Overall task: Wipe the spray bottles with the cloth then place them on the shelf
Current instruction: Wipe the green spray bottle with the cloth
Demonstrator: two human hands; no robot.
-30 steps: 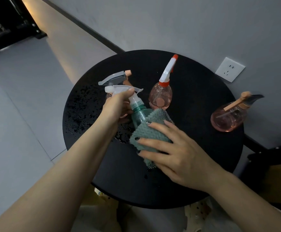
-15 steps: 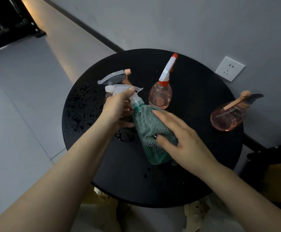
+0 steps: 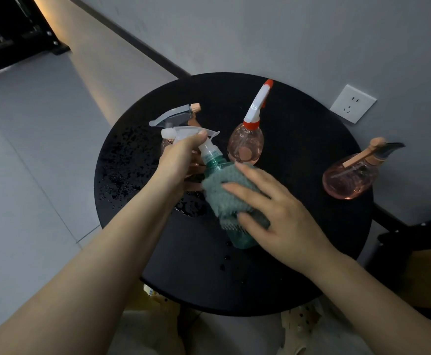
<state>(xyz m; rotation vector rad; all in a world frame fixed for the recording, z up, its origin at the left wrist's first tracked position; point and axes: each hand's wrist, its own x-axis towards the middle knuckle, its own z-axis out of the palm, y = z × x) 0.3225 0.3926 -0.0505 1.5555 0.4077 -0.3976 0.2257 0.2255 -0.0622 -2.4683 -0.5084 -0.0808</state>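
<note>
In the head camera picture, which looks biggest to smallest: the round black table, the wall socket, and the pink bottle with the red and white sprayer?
1. Round black table, by far the largest.
2. Pink bottle with the red and white sprayer.
3. Wall socket, smallest, though it sits farther away, so its true size is unsure.

Nubby green cloth wraps translucent green plastic bottle; matt black table is water-beaded.
</note>
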